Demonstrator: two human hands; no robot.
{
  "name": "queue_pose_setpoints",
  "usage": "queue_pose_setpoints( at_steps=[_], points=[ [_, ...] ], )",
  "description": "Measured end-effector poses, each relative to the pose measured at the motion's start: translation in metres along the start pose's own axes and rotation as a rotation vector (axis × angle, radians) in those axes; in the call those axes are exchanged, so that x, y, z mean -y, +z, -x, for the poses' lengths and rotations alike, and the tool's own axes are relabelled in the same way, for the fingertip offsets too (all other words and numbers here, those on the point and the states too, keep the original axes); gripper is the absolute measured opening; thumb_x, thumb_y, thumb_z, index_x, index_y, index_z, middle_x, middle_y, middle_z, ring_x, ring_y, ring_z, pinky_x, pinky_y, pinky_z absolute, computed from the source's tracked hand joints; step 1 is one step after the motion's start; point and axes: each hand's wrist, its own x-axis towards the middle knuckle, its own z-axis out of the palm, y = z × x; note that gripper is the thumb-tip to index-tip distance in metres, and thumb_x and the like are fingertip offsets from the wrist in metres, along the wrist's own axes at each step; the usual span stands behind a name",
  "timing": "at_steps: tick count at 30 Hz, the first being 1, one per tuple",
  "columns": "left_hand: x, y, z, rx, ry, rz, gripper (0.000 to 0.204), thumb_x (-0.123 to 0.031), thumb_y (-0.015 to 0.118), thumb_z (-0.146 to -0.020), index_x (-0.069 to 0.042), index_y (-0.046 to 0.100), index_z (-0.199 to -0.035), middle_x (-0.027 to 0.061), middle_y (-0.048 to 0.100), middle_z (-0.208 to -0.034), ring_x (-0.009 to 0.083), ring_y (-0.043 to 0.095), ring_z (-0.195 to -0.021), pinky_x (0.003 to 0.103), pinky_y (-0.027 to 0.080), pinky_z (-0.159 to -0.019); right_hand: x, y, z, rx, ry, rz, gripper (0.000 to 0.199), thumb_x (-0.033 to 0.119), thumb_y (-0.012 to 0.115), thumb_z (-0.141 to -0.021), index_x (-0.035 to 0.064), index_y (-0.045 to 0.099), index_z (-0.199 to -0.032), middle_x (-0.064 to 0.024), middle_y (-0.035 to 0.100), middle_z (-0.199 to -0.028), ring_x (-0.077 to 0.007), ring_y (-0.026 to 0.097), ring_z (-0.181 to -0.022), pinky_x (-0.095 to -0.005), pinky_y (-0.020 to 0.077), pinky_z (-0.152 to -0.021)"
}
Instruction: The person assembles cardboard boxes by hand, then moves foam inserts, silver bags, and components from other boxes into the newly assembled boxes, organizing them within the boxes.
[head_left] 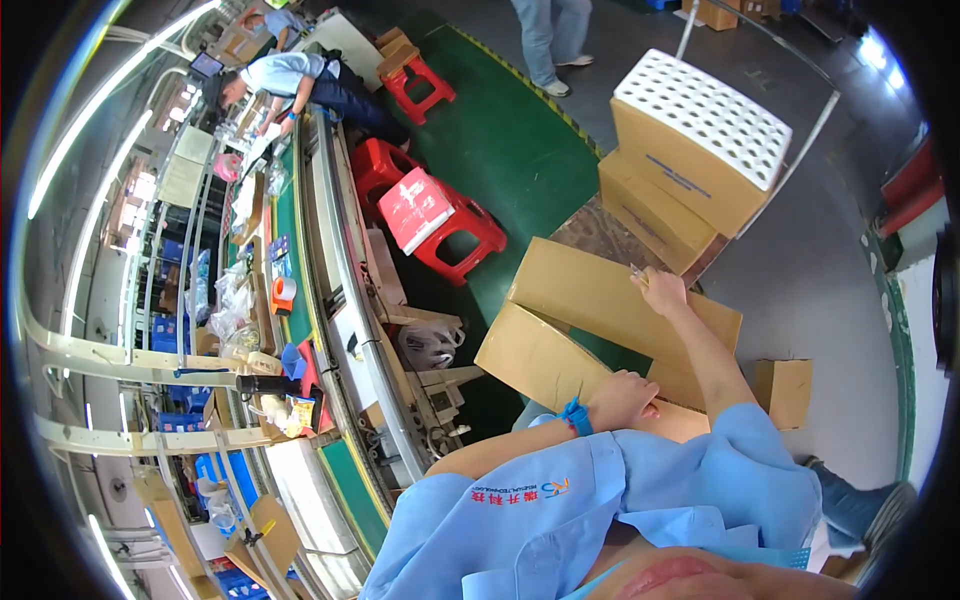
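An opened brown cardboard box point(590, 290) stands in front of me with its flaps spread, and green floor shows through its gap. My left hand point(622, 400), with a blue band at the wrist, is closed at the near edge of the box, its fingers curled against the cardboard. Over the far panel, my right hand point(662, 294) is pinched closed. A small, thin, light thing pokes from its fingertips, too small to name.
Beyond the box, cartons point(665, 190) carry a white perforated tray point(705, 120) on a cart. Red stools point(450, 225) stand left of it, beside a conveyor bench point(345, 250) with tape and bags. A smaller carton point(783, 393) is at right. A co-worker point(290, 80) leans over the bench.
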Motion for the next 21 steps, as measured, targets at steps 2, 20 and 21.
queue_pose_setpoints(
  at_steps=[2, 20, 21],
  points=[
    [0.034, -0.015, 0.018, -0.034, -0.035, 0.008, 0.026, -0.030, 0.065, -0.071, -0.006, 0.056, -0.072, 0.0115, 0.059, -0.070, 0.0281, 0.057, -0.074, 0.040, 0.045, -0.066, 0.030, 0.018, -0.036, 0.013, -0.074, 0.082, 0.047, 0.049, 0.042, -0.086, 0.0046, 0.055, -0.090, -0.0181, 0.063, -0.076, -0.0341, 0.062, -0.074, -0.0453, 0.0492, -0.063],
    [0.274, -0.284, 0.067, -0.531, -0.160, 0.254, 0.035, -0.020, 0.066, -0.076, -0.003, 0.039, -0.062, 0.0122, 0.040, -0.055, 0.0304, 0.043, -0.049, 0.038, 0.034, -0.045, 0.241, -0.173, -0.218, -0.123, -0.244, -0.713, 0.022, 0.027, 0.055, -0.088, 0.0050, 0.054, -0.094, 0.0003, 0.049, -0.069, -0.0084, 0.046, -0.059, -0.0259, 0.0401, -0.055],
    [0.281, -0.293, 0.062, -0.521, -0.165, 0.232, 0.034, -0.019, 0.066, -0.075, -0.003, 0.040, -0.062, 0.0125, 0.040, -0.055, 0.0302, 0.044, -0.049, 0.038, 0.034, -0.045, 0.251, -0.183, -0.227, 0.072, -0.130, -0.864, 0.022, 0.026, 0.053, -0.089, 0.0049, 0.054, -0.095, 0.0005, 0.049, -0.067, -0.0065, 0.044, -0.056, -0.0233, 0.0371, -0.052]
  ],
)
